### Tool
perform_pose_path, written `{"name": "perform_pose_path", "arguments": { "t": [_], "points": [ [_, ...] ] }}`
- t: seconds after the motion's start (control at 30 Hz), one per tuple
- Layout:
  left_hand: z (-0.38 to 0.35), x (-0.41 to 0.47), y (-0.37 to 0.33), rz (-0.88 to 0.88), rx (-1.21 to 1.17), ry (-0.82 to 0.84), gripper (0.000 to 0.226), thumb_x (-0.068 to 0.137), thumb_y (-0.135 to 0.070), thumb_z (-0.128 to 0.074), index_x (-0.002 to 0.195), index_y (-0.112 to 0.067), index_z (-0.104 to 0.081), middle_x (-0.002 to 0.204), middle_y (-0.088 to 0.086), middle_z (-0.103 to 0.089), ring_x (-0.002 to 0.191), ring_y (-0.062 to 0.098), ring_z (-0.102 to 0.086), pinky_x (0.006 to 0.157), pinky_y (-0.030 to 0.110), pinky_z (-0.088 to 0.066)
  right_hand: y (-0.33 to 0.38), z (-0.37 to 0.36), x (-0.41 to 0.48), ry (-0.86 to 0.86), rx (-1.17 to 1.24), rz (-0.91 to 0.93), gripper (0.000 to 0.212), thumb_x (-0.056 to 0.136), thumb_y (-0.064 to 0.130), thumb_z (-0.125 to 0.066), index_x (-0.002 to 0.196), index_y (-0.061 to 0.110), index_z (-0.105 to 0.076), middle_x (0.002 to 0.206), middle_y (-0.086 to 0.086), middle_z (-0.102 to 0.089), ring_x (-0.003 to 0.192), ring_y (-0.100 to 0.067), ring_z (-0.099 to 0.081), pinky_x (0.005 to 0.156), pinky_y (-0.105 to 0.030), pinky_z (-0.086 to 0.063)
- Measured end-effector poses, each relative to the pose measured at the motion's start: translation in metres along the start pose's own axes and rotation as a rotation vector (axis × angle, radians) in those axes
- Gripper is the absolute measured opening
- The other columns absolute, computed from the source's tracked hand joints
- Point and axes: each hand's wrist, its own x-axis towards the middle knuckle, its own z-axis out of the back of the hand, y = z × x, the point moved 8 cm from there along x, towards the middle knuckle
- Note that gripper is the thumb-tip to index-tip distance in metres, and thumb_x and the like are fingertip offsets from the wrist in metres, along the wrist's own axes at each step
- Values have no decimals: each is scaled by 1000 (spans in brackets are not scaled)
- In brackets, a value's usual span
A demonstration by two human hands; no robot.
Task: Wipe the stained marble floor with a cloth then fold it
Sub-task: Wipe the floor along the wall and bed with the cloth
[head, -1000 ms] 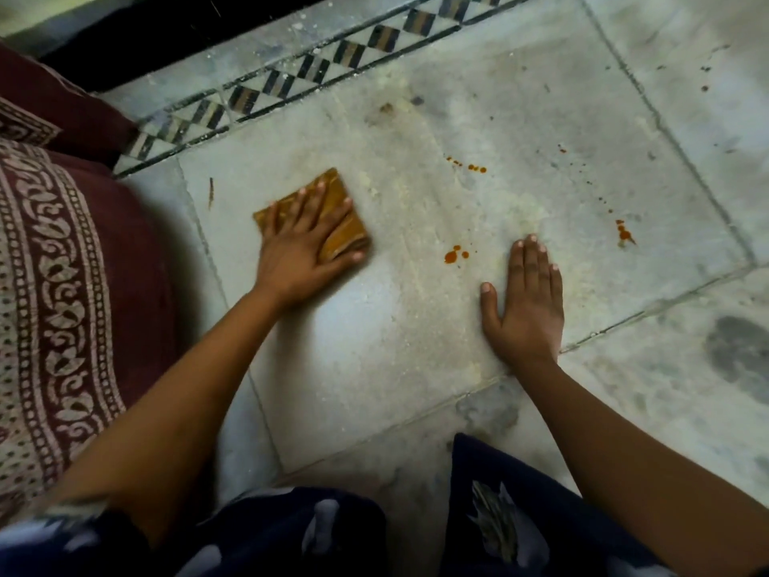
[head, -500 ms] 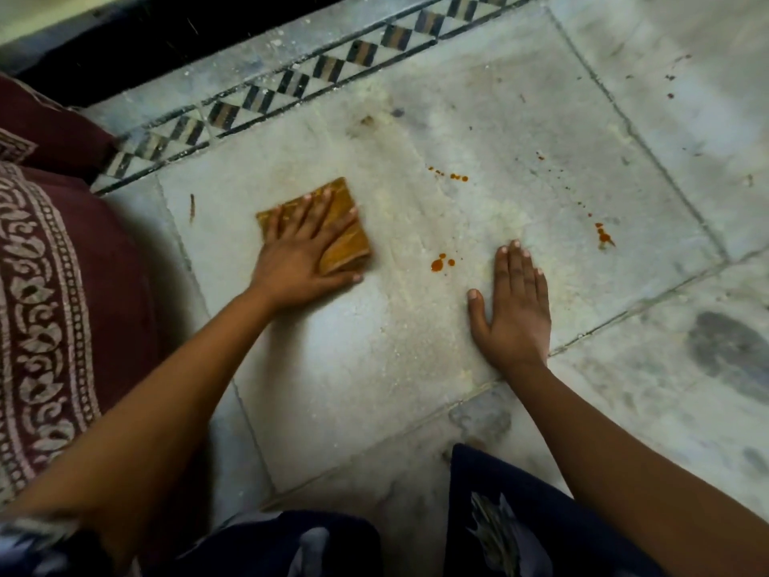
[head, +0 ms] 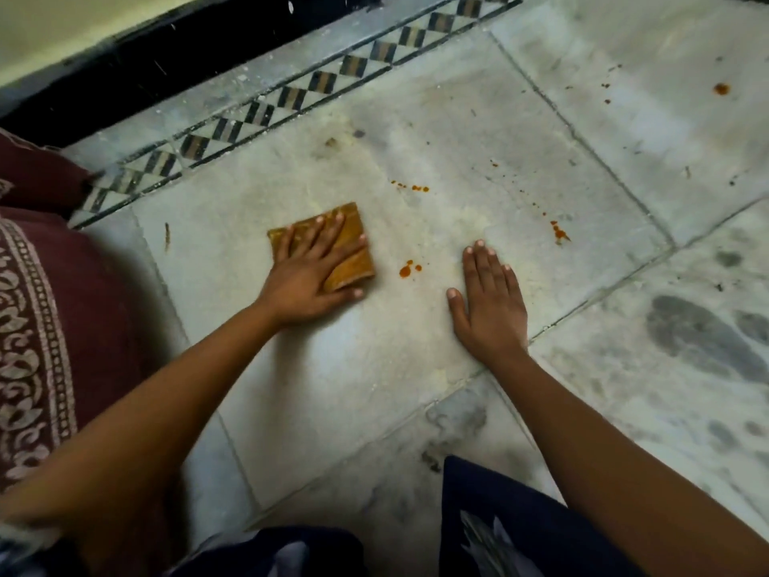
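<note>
A folded mustard-brown cloth (head: 353, 256) lies flat on the pale marble floor (head: 353, 368). My left hand (head: 310, 276) presses down on it with fingers spread across its top. My right hand (head: 491, 301) rests flat on the floor to the right, palm down, holding nothing. Orange-red stain drops (head: 408, 269) sit between the two hands, just right of the cloth. More orange spots (head: 418, 188) lie farther away, and another stain (head: 559, 233) is beyond my right hand.
A maroon patterned cushion (head: 62, 326) fills the left edge. A black-and-white checkered border strip (head: 291, 95) runs along the far side, with a dark skirting behind it. Dark grey blotches (head: 703, 339) mark the tile at right. My knees in dark cloth (head: 520, 526) are at the bottom.
My left hand has slid the cloth to the right, closer to the nearest orange drops. My right hand stays planted on the floor.
</note>
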Motion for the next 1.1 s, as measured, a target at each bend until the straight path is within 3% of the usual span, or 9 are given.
{"name": "perform_pose_path", "arguments": {
  "t": [0.1, 0.27, 0.43, 0.53, 0.6, 0.67, 0.83, 1.0, 1.1],
  "points": [
    [7, -11, 31, 98, -14, 15, 79, 72, -84, -23, 140, -54, 2, 159, -6, 4, 146, 23, 0, 112, 51, 2, -15, 3, 2, 35, -62, 82, 67, 94, 46, -21, 150, 13, -8, 159, -6, -6, 146, -16, -2, 117, -29, 2],
    [21, 70, 39, 360, -76, 61, 82, 78, -79, -33, 146, -45, -2, 158, 2, 13, 145, 29, 9, 112, 57, 6, -17, 1, -2, 38, -35, 86, 67, 94, 45, -26, 150, 14, -9, 159, -5, -6, 146, -15, -3, 118, -31, 0],
    [21, 136, -36, 175, -68, 101, 79, 83, -74, -33, 148, -40, -2, 159, 0, 10, 145, 27, 7, 111, 58, 4, -20, 3, 0, 33, -13, 81, 67, 94, 43, -30, 150, 13, -10, 159, -5, -8, 145, -12, -2, 118, -31, 0],
    [12, 114, -78, -80, 35, 98, 82, 78, -76, -27, 148, -38, -5, 159, -3, 4, 146, 21, 6, 113, 55, 3, -20, 1, -1, 33, -3, 73, 68, 94, 42, -33, 150, 12, -11, 158, -5, -10, 146, -14, -4, 119, -32, -1],
    [15, 93, -67, -210, 69, 117, 87, 75, -81, -19, 148, -35, -8, 157, -8, 2, 144, 15, 2, 114, 48, 1, -18, 1, -1, 33, -6, 78, 68, 94, 43, -32, 150, 12, -10, 158, -5, -9, 146, -16, -5, 119, -33, -2],
    [27, 97, -40, -205, 74, 138, 97, 70, -86, -10, 149, -31, -7, 156, -9, 0, 144, 13, -3, 114, 42, -2, -19, 1, -1, 31, 4, 71, 68, 94, 43, -31, 150, 13, -10, 158, -5, -9, 146, -16, -5, 119, -34, -3],
    [34, 148, -40, 63, -20, 114, 88, 77, -73, -26, 150, -28, -7, 159, -2, -4, 146, 21, -5, 114, 49, -1, -20, 0, -1, 38, 11, 79, 67, 95, 43, -31, 151, 13, -8, 159, -5, -6, 146, -16, -3, 119, -34, -2],
    [9, 90, -75, -186, 40, 56, 79, 79, -76, -22, 146, -37, -2, 158, -5, -2, 145, 16, 1, 113, 48, 4, -19, 2, -1, 25, 49, 84, 67, 95, 41, -36, 150, 11, -12, 158, -6, -10, 146, -17, -7, 119, -34, -3],
    [17, 76, -37, -143, 14, 45, 84, 75, -83, -15, 144, -37, 0, 157, -6, -5, 145, 17, -6, 114, 44, -1, -19, 1, -1, 20, 58, 80, 67, 94, 41, -35, 150, 11, -12, 158, -6, -11, 146, -17, -7, 119, -34, -2]
  ]
}}
